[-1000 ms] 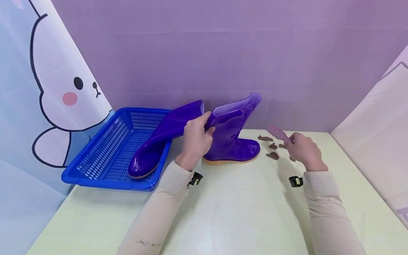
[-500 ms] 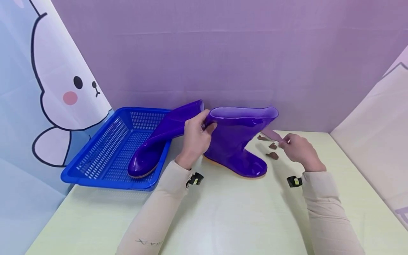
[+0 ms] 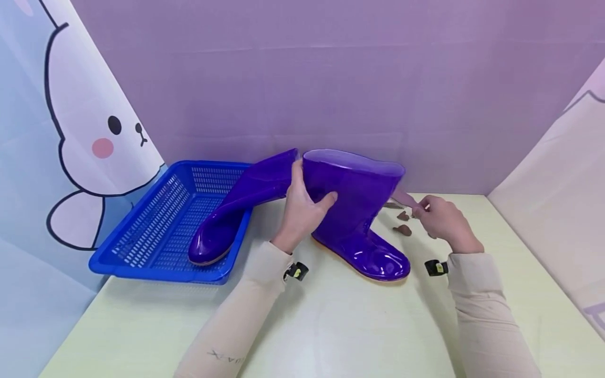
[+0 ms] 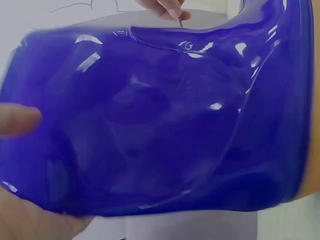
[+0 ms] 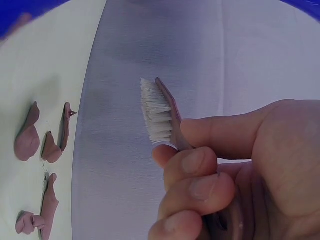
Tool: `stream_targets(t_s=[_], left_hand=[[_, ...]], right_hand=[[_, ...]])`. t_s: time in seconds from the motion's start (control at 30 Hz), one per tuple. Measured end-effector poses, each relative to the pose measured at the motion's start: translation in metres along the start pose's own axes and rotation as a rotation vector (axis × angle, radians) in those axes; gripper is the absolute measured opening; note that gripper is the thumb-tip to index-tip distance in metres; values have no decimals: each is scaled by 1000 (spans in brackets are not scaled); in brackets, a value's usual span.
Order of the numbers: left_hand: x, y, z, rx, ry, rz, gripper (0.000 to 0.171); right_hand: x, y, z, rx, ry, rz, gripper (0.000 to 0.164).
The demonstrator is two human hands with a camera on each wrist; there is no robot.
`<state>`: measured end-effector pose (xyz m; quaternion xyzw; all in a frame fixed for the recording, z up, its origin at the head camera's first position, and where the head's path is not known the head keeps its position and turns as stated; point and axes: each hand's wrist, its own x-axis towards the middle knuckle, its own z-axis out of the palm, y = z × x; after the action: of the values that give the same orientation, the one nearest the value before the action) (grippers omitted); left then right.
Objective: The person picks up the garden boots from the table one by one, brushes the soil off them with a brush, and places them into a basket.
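Note:
A glossy purple rain boot [image 3: 354, 205] stands mid-table, its toe angled right and toward me. My left hand [image 3: 304, 210] holds its shaft at the back edge, thumb spread across the near side; fingers behind the shaft are hidden. In the left wrist view the boot [image 4: 160, 115] fills most of the frame. My right hand [image 3: 444, 220] pinches the handle of a small pinkish brush [image 5: 162, 112] with white bristles. In the head view the brush head reaches behind the boot's shaft, partly hidden; whether it touches cannot be told.
At left stands a blue perforated basket [image 3: 108, 257], with a second purple boot [image 3: 222, 226] leaning out over its right side. Several brown, clay-like pieces [image 3: 403, 230] lie right of the standing boot. A purple cloth wall [image 3: 302, 94] rises behind the table.
The boot's toe has swung right and toward me. My left hand has shifted from pinching the rim to a wider hold on the shaft. The brush has moved slightly left, behind the shaft.

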<state>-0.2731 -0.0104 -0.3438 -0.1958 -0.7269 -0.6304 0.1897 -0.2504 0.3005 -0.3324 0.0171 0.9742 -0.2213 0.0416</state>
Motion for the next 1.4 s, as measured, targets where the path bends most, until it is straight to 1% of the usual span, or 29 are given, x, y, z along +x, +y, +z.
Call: stream_targets(t_s=[0.07,0.1,0.17,0.23,0.3,0.4,0.5,0.6,0.7,0.8,0.87,0.93,0.97,1.03,1.13,1.23,1.3,1.4], left_hand=[[-1,3,0,43,22,76,99],[-1,5,1,71,31,123,103],[-2,9,2,153,53,226,104],[-4,13,4,271,85,311,100],[-5,17,6,404,124,351,94],[-7,21,5,574,170,361,90],[-9,26,1,698,186,337,91],[-9,34,-4,766,183,326,83],[-9,43,-8,800,172,334,65],[-12,53,-7,852,120,343,49],[-14,60,-3,911,71,349,46],[-16,67,6,985,25,361,45],[-18,69,12,1019,12,374,44],[-20,74,25,1074,7,411,40],[-23,76,46,1131,46,471,31],[-27,74,61,1144,87,521,26],[-31,72,66,1146,113,548,25],[-37,71,66,1121,162,578,23]], right_hand=[[0,0,0,9,-6,6,35],[0,1,-1,11,-6,7,36],[0,1,-1,11,-4,6,36],[0,1,-1,11,-2,5,36],[0,1,-2,12,-1,3,36],[0,0,-3,18,-6,6,35],[0,0,-4,22,-11,6,35],[0,-1,-4,24,-9,6,36],[0,-1,-4,30,-3,6,36],[1,0,-3,42,-3,9,36],[1,1,-2,49,-9,11,36],[1,3,-1,52,-12,12,36],[1,3,0,52,-14,13,37],[0,4,1,52,-13,15,37],[0,5,1,53,-13,20,37],[-1,5,2,57,-18,21,38],[-1,6,2,57,-21,24,38],[-1,6,2,51,-21,23,39]])
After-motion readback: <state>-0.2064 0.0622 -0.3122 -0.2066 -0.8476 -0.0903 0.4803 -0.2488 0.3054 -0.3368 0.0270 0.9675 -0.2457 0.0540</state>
